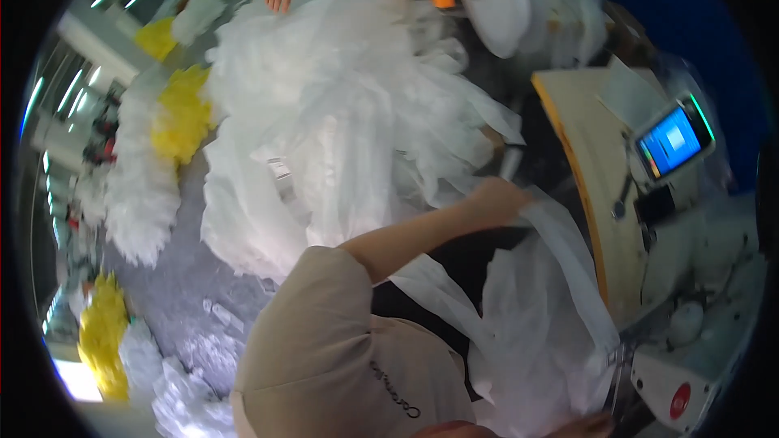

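Fabric, thin and white [535, 300], ran as a long strip from the middle of the frame down toward the lower right, its upper end meeting the left hand [499, 199] at centre right. That hand was closed over the sheet's edge, knuckles up, the forearm reaching in from the lower left. The right hand [588, 426] showed only as a sliver at the bottom edge, touching the cloth's lower end; its grip could not be told. A sewing machine [690, 373] sat just right of it.
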A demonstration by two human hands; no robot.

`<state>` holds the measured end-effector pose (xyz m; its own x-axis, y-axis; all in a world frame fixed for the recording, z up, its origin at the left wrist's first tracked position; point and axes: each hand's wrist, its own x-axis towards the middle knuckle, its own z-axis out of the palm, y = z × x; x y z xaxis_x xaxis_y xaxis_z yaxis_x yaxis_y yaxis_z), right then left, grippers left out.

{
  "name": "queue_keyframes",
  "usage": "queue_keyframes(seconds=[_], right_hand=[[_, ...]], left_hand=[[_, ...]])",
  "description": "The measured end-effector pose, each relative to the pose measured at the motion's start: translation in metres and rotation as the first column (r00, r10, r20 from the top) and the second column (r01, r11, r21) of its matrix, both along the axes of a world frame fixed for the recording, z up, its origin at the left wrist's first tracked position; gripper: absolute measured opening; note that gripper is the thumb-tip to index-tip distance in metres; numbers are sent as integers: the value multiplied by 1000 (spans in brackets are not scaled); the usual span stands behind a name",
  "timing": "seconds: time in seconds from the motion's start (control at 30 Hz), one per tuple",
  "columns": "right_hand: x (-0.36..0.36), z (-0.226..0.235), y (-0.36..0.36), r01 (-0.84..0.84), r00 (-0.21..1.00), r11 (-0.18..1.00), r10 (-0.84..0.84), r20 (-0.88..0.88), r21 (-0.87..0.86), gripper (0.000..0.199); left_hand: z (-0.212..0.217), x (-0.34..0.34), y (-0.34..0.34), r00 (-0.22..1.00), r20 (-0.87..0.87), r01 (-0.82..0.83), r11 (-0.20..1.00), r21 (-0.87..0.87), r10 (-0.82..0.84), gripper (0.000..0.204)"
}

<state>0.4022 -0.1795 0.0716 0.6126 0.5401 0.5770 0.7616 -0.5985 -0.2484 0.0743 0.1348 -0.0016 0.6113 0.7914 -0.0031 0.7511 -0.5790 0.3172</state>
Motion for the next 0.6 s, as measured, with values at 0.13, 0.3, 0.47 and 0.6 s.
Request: queue_keyframes(seconds=[0.13, 0.3, 0.47, 0.6], right_hand=[[-4, -21, -14, 188, 966, 959, -219, -139, -211, 32], [-23, -8, -7, 245, 908, 961, -275, -316, -132, 29], [-27, 11, 35, -113, 691, 894, 384, -612, 434, 38], [-17, 18, 32, -80, 855, 937, 241, -459, 341, 24]], left_hand=[[-1, -11, 20, 673, 739, 11, 998, -62, 38, 30], [21, -10, 32, 767, 634, -69, 995, -74, 101, 51], [62, 3, 14, 801, 598, -13, 1000, -7, 15, 39], [72, 26, 7, 710, 704, 21, 1000, -22, 1, 31]])
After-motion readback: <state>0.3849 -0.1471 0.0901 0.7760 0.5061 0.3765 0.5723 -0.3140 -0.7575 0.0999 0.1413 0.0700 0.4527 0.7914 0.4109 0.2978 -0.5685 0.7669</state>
